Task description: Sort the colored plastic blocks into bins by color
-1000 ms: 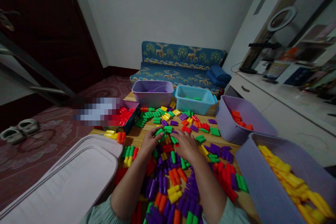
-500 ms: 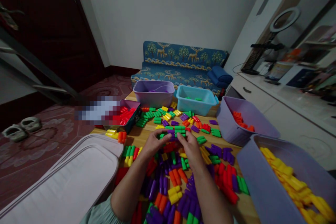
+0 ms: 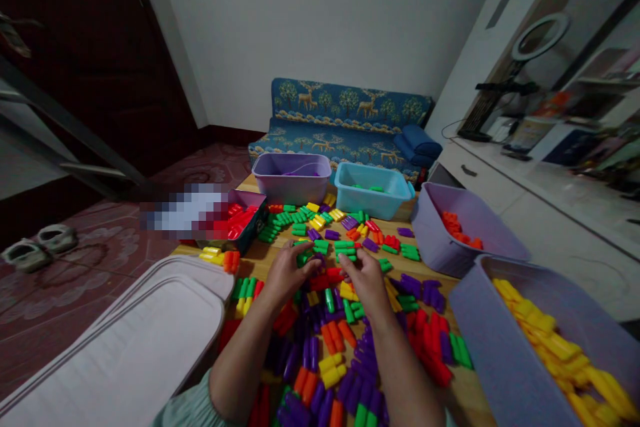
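My left hand (image 3: 286, 272) is over the middle of the table, thumb and fingers apart, with green plastic pieces (image 3: 321, 247) right by its fingertips. Close beside it, my right hand (image 3: 364, 275) has its thumb and fingers closed on a green bullet-shaped building block (image 3: 345, 247). Its far side is hidden. Beneath both hands lie red pieces (image 3: 330, 277) and many loose purple, orange, yellow and green ones, some joined in rows.
Around the table (image 3: 480, 383) stand a purple bin (image 3: 293, 190), a blue bin (image 3: 373, 203), a lilac bin (image 3: 435, 250) with orange pieces and another lilac bin (image 3: 493, 333) with yellow ones. A box (image 3: 250, 237) of red pieces and white lids (image 3: 125, 340) are at left.
My hands have moved slightly apart. The purple piece that was between them no longer shows there, and my left fingers have spread. Green pieces now show between the hands.
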`<state>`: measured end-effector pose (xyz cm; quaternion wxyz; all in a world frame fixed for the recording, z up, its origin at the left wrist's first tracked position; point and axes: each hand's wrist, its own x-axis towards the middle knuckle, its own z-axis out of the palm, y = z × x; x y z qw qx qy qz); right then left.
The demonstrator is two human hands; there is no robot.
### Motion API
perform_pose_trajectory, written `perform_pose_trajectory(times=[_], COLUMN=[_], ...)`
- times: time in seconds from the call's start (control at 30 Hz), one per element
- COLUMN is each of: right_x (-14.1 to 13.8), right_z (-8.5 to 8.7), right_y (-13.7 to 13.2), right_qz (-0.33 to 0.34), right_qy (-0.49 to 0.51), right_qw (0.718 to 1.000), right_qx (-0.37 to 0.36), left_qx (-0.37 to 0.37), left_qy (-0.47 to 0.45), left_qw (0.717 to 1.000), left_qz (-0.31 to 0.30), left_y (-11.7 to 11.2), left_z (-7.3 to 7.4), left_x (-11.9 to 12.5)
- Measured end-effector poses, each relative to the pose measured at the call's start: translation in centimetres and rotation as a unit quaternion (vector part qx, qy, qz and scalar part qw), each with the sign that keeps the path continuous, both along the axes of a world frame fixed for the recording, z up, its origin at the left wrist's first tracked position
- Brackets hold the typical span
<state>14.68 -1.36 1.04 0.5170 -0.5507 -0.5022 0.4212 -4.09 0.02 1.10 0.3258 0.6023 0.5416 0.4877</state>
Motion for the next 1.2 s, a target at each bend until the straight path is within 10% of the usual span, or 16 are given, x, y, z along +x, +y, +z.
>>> perform_pose_trajectory(times=[0.13,0.37,1.2], right_x=[-1.1,-2.5,-2.7], right_z=[0.2,0.7,1.0], right_y=[-0.4,-1.2,-1.5], right_qz=[0.030,0.164,0.172], right_qy=[0.042,0.141,0.097], right_qw=[0.999,0.974,0.972], right_qx=[-0.017,-0.063,-0.130], left_qx=[-0.022,-0.128,-0.068], left_qy=[-0.090,-0.212,-0.081], left_qw=[0.995,0.960,0.978], left_qz=[0.041,-0.127,-0.178], left_y=[-0.2,-0.9,-1.1], left_z=[0.8,1.3,1.0], left_x=[0.1,1.2,1.4])
